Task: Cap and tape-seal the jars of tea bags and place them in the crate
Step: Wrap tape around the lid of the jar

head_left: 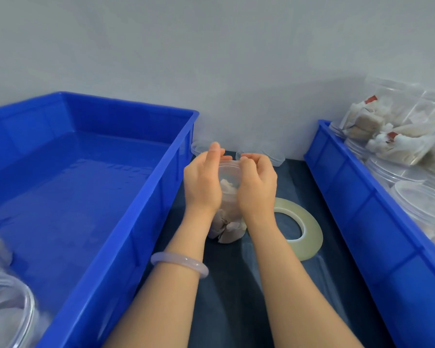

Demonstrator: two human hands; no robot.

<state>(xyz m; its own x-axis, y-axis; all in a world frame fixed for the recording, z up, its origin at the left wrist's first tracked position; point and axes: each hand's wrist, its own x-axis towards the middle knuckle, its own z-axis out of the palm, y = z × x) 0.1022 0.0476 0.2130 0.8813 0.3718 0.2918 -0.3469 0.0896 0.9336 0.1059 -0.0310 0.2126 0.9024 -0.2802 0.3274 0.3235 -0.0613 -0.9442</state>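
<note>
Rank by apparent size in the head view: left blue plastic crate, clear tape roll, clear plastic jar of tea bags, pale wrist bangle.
Largest: blue plastic crate.
Alike, not ranked: clear tape roll, clear plastic jar (partly hidden).
Smallest: pale bangle.

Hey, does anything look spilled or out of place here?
Nothing plainly stands out. The jar stands upright between the left hand and right hand, and the tape roll lies flat beside it. Tea bags in the right crate look heaped; loose or jarred, I cannot tell.

Narrow lane between crate [141, 197] and right bin [362, 197]; tape roll [309, 234] inside.
</note>
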